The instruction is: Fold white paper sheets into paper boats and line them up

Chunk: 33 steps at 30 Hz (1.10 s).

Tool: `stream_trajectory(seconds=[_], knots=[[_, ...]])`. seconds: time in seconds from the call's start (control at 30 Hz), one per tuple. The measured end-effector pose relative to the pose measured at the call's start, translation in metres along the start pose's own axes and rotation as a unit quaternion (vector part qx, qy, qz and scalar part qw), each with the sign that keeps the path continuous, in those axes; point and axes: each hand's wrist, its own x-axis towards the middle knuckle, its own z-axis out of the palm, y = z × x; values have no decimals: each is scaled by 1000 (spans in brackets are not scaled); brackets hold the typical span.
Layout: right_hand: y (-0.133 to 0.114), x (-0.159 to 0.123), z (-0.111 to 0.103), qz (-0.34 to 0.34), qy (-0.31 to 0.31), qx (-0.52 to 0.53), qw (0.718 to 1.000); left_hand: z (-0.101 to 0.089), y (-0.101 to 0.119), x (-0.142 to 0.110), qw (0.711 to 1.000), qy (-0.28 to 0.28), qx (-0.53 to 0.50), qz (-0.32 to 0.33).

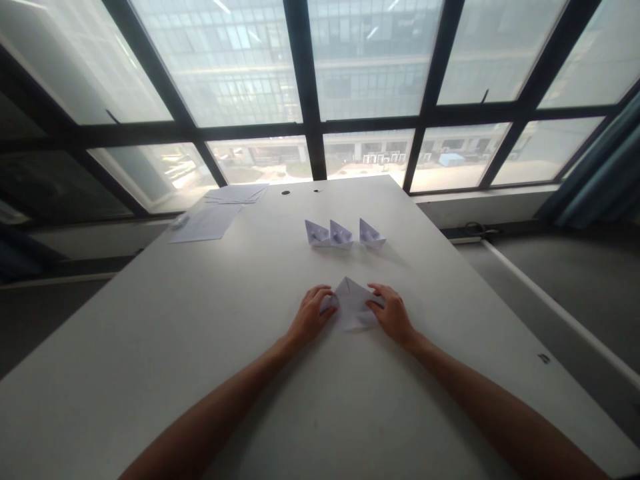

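A partly folded sheet of white paper (353, 308) lies on the table between my hands, its pointed tip facing away from me and a crease running down from the tip. My left hand (315, 312) grips its left side, thumb and fingers pinching the edge. On the opposite side my right hand (391, 312) pinches the right edge in the same way. Beyond the paper stand three folded paper boats: the left boat (317, 235), the middle boat (341, 236) close beside it, and the right boat (371, 235) a little apart.
Flat paper sheets (207, 223) lie at the table's far left, with a small clear object (180, 222) by their edge. Two small dark round spots show near the far edge. A dark mark (544, 359) is on the white table (240, 300) at right. Windows rise behind.
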Motion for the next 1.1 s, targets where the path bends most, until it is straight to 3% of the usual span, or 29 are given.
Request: stream_trajectory(seconds=[0.1, 0.23, 0.33, 0.53, 0.8, 0.93, 1.1], knots=[[-6, 1, -5, -56, 24, 2, 998, -6, 6, 0, 998, 27, -46, -30], [-11, -1, -11, -104, 49, -15, 993, -14, 13, -1, 991, 105, -48, 61], [-11, -2, -13, -122, 50, -42, 990, -18, 17, 0, 986, 129, -25, 107], [-6, -1, -10, -121, 9, -65, 991, -17, 16, 2, 988, 98, 12, 117], [0, 1, -4, -79, -70, -40, 994, -10, 10, -1, 999, 8, 43, 8], [5, 0, -1, -50, -70, -36, 996, -8, 8, 1, 999, 5, 26, -28], [9, 2, 1, -34, -54, -83, 995, -8, 7, 1, 999, 31, 41, -15]])
